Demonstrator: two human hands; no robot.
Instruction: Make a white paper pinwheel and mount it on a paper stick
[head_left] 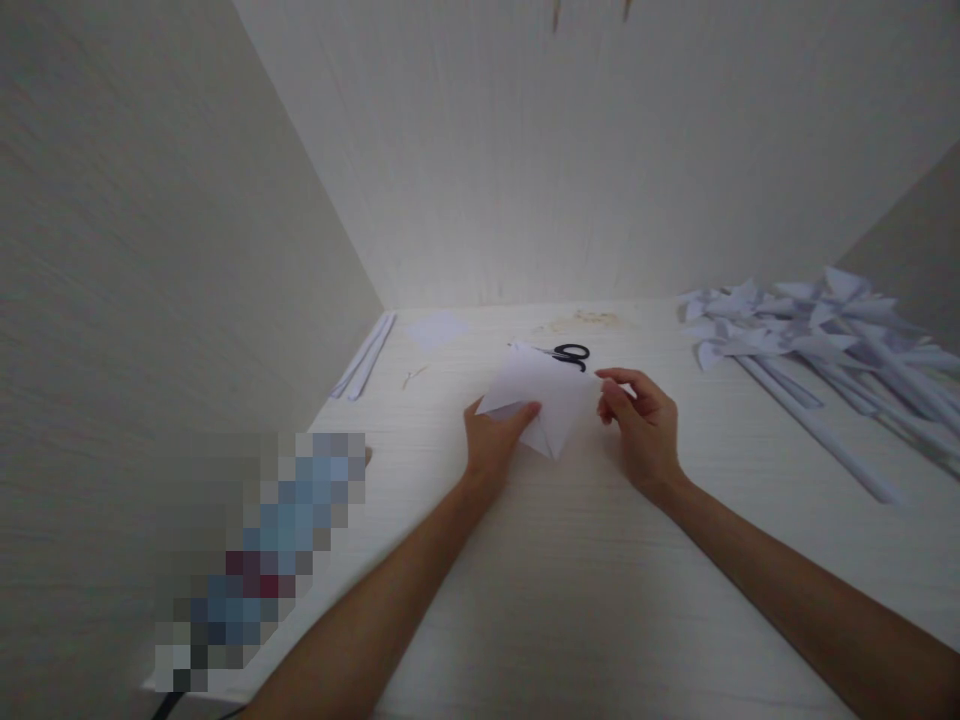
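My left hand (495, 435) grips a white square of paper (541, 390) at its near left side, thumb on top and fingers underneath. Slits run inward from the corners of the paper, and a flap lifts near the thumb. At the right corner of the sheet, my right hand (639, 425) is closed in a pinch, thumb against index finger, with the corner seemingly between them. Just behind the paper lie scissors with black handles (572, 355); the sheet partly covers their blades.
Several white paper pinwheels (795, 320) with rolled paper sticks (817, 430) are heaped at the right. Rolled paper sticks (365, 358) lie at the far left, near a flat paper sheet (436, 328). Brownish bits (592, 320) lie by the back wall. A blurred-out object (277, 550) is at the left edge.
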